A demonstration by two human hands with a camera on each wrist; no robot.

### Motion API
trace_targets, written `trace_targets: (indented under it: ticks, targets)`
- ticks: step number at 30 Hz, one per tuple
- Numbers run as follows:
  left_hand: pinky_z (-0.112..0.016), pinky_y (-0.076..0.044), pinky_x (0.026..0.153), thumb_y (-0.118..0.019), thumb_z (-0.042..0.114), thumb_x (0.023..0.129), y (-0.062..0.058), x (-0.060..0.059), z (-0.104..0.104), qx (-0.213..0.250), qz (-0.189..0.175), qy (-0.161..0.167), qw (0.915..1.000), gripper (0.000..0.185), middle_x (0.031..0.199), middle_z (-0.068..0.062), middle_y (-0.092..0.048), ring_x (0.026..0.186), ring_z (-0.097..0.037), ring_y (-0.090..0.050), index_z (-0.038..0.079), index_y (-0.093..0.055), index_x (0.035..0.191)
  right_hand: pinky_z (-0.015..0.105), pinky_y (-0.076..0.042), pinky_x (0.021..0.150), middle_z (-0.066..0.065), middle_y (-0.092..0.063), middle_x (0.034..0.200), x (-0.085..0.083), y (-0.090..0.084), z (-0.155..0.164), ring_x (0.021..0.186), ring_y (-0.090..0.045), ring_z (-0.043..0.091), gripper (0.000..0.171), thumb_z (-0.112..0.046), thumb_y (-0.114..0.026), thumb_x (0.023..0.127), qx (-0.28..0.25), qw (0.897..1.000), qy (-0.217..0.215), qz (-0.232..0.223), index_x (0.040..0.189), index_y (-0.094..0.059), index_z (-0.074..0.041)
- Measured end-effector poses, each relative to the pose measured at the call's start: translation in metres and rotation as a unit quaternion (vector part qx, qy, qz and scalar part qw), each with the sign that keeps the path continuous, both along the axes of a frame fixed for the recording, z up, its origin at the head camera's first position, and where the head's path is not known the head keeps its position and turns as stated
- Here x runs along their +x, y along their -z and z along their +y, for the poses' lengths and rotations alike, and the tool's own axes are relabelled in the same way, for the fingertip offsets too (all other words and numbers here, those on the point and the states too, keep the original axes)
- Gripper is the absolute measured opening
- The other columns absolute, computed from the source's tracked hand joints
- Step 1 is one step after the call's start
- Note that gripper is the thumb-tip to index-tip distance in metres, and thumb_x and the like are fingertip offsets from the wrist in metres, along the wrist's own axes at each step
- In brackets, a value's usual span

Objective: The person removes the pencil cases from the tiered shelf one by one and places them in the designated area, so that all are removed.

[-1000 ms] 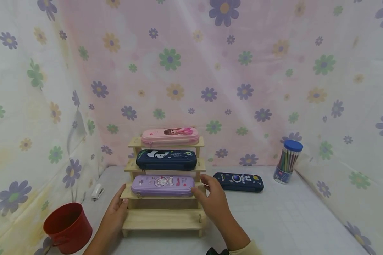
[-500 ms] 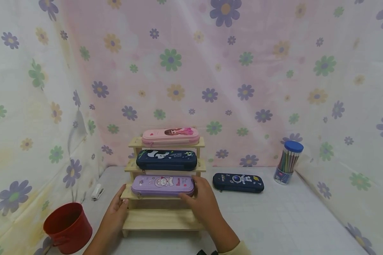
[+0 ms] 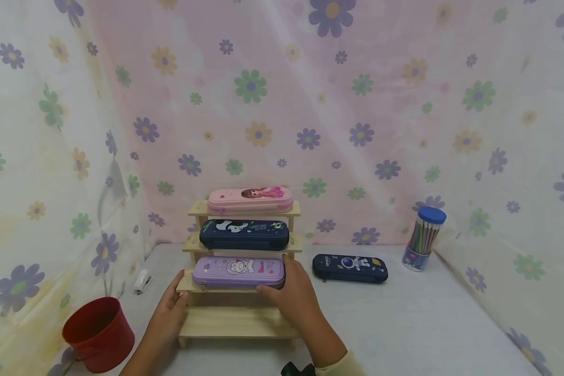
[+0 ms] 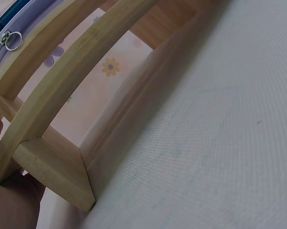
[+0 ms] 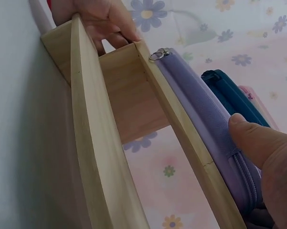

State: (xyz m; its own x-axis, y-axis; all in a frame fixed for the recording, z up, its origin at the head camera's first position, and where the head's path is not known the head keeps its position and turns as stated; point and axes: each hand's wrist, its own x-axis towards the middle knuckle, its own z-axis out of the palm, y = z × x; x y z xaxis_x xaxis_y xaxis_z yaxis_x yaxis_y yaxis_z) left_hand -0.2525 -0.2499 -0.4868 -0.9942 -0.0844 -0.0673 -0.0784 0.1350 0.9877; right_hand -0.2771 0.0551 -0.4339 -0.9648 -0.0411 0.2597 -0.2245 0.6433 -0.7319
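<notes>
In the head view a purple pencil case (image 3: 238,272) with a cartoon rabbit lies on the third step down of a wooden tiered stand (image 3: 237,321). My right hand (image 3: 297,295) grips its right end, thumb across the front face; the right wrist view has the thumb (image 5: 250,138) pressed on the zipped side. With my left hand (image 3: 168,308) I hold the stand's left side, fingers partly hidden behind it. A dark blue panda pencil case (image 3: 244,235) sits one step higher, and a pink pencil case (image 3: 250,200) lies on top.
Right of the stand, a navy space pencil case (image 3: 350,268) lies on the white table (image 3: 404,324). Farther right stands a blue-lidded tub of pencils (image 3: 423,238). A red bucket (image 3: 98,334) and a small white object (image 3: 142,281) are at left. Flowered cloth (image 3: 282,120) hangs behind.
My right hand has moved left from the stand's right side and taken hold of the purple pencil case's right end. The left hand stays at the stand.
</notes>
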Motion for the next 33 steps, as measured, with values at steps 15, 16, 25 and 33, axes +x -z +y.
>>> trace_targets:
  ticks: [15,16,25,33]
  targets:
    - [-0.063,-0.018,0.128,-0.039,0.023,0.114,0.002,-0.001,-0.001,-0.016,0.009,-0.005,0.9998,0.066,0.175,-0.014,-0.014,0.161,-0.034,-0.016,0.04,-0.005,0.169,0.054,-0.046,0.114,0.009,-0.061,0.144,0.003,-0.005,-0.003,0.132,-0.057,0.029,0.089,-0.046,-0.091,0.079,-0.006,1.0,0.011,-0.011,0.151,-0.053,-0.01]
    - [-0.063,-0.018,0.128,-0.039,0.023,0.114,0.002,-0.001,-0.001,-0.019,0.009,-0.005,0.9998,0.066,0.175,-0.014,-0.014,0.16,-0.034,-0.016,0.041,-0.005,0.169,0.053,-0.047,0.113,0.009,-0.061,0.143,0.003,-0.005,-0.003,0.131,-0.057,0.028,0.089,-0.046,-0.092,0.079,-0.007,1.0,0.011,-0.011,0.15,-0.053,-0.01]
    - [-0.058,-0.019,0.129,-0.039,0.021,0.115,0.001,0.0,-0.002,-0.01,0.022,-0.005,0.9997,0.066,0.175,-0.012,-0.015,0.16,-0.029,-0.017,0.039,-0.007,0.169,0.053,-0.048,0.111,0.007,-0.063,0.142,0.001,-0.004,0.001,0.128,-0.059,0.026,0.089,-0.048,-0.094,0.075,-0.026,0.999,0.021,-0.021,0.147,-0.057,-0.011]
    - [-0.062,-0.013,0.129,-0.038,0.021,0.114,0.001,0.0,-0.001,0.0,0.006,0.001,1.0,0.066,0.176,-0.011,-0.012,0.161,-0.03,-0.011,0.04,-0.005,0.169,0.052,-0.052,0.107,0.009,-0.064,0.137,0.001,-0.003,0.01,0.119,-0.062,0.024,0.1,-0.052,-0.096,0.069,-0.025,0.999,0.018,-0.024,0.147,-0.054,-0.007]
